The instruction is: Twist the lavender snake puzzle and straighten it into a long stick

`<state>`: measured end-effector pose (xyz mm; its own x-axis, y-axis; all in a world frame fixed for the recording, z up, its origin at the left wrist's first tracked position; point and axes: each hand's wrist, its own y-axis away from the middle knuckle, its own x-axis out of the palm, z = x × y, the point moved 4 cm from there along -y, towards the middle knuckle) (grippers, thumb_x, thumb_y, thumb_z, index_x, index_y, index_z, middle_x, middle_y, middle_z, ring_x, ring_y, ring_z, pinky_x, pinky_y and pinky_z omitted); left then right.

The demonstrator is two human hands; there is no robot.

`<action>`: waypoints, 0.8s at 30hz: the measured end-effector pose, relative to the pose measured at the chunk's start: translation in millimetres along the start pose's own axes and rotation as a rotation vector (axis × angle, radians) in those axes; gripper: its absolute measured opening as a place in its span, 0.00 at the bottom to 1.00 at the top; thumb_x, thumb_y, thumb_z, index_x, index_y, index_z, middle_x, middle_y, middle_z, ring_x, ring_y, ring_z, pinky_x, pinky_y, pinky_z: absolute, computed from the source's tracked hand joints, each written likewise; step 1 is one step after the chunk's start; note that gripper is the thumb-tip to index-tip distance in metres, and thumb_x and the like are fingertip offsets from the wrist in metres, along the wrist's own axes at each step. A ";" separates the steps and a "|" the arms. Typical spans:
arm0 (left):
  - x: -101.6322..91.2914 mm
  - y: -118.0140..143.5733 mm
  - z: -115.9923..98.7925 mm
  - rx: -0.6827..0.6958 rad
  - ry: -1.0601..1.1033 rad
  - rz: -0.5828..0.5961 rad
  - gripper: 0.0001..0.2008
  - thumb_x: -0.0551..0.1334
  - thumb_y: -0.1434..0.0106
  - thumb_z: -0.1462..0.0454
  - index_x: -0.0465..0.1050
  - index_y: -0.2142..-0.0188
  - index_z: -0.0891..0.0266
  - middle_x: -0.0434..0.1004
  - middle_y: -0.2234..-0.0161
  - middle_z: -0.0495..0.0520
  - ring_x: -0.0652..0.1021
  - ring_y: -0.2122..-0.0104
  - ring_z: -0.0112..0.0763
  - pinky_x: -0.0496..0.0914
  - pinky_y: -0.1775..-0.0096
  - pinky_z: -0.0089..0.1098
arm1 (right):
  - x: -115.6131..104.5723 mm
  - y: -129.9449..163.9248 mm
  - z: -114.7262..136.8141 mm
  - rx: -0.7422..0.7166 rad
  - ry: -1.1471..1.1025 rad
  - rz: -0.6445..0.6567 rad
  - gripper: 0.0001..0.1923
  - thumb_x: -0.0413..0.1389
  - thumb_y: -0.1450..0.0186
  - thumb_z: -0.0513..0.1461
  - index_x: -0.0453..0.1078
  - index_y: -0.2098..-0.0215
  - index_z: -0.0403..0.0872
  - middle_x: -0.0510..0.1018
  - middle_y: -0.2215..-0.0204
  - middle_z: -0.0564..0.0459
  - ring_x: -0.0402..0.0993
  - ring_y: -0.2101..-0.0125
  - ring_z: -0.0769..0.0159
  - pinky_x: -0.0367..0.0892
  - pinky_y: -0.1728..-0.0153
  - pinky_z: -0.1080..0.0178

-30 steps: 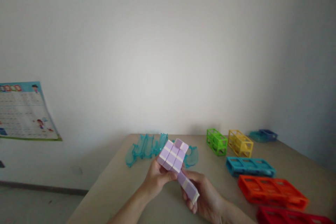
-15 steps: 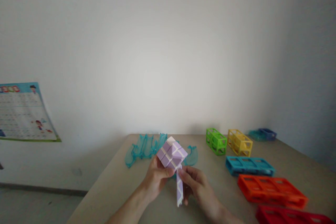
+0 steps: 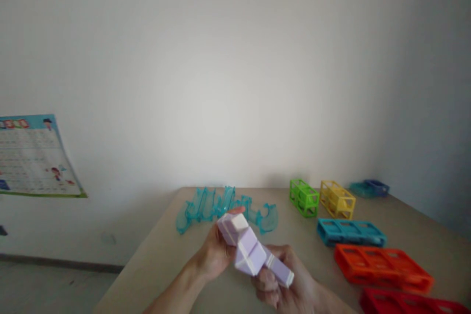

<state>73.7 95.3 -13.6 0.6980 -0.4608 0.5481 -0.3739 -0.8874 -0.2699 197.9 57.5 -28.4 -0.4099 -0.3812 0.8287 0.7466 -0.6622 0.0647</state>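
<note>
Nearest the camera, the right hand (image 3: pixel 285 284) curls its fingers under the low end of a purple block toy (image 3: pixel 250 248). The toy is a chain of little purple blocks with white edges, and it is bent in the middle. It sits up in the air above the near edge of the table (image 3: pixel 176 255), not resting on it. The left hand (image 3: pixel 215 252) wraps around the top end of the toy, with a fingertip poking up over the highest block. Both hands are closed on the toy, one at each end, and neither hand is open.

What could go wrong? The toy looks loose at its bends. If one hand lets go, that end could swing down and hit the table. If the hands twist too hard the wrong way, a joint might pop apart. The fingers only hold the ends, so the middle could flop.

A bit farther back lie the clear teal curved pieces (image 3: pixel 224 206), well apart from the hands. To the right sit a red frame (image 3: pixel 408 302), an orange frame (image 3: pixel 382 267) and a blue frame (image 3: pixel 349 233). Behind those stand a green cage (image 3: pixel 303 197) and a yellow cage (image 3: pixel 336 199). Far left, a poster (image 3: pixel 35 157) hangs on the wall
</note>
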 end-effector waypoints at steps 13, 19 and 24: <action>-5.5 -11.6 13.8 -0.188 -0.045 -0.066 0.09 0.64 0.43 0.62 0.76 0.70 0.68 0.77 0.75 0.56 0.75 0.75 0.31 0.68 0.71 0.30 | 2.3 1.1 9.0 -0.402 0.327 -0.110 0.14 0.55 0.39 0.46 0.70 0.68 0.41 0.69 0.81 0.54 0.61 0.82 0.71 0.55 0.79 0.67; -12.2 -11.2 4.1 -0.184 0.150 -0.127 0.13 0.62 0.48 0.60 0.78 0.66 0.68 0.80 0.68 0.62 0.77 0.69 0.41 0.69 0.69 0.35 | -1.1 1.3 9.5 -0.471 0.424 -0.245 0.21 0.58 0.41 0.53 0.69 0.69 0.43 0.70 0.78 0.54 0.64 0.78 0.69 0.58 0.77 0.67; -4.4 -6.7 -7.2 -0.193 0.221 -0.010 0.24 0.60 0.45 0.50 0.74 0.57 0.68 0.79 0.65 0.63 0.77 0.68 0.43 0.70 0.70 0.36 | -4.5 0.4 14.3 -0.527 0.446 -0.328 0.19 0.61 0.43 0.52 0.69 0.69 0.44 0.71 0.77 0.54 0.67 0.76 0.67 0.63 0.75 0.65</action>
<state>68.7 103.3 -8.5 0.5599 -0.4188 0.7150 -0.4919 -0.8623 -0.1199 207.5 68.1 -24.2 -0.8242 -0.2620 0.5021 0.2472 -0.9641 -0.0974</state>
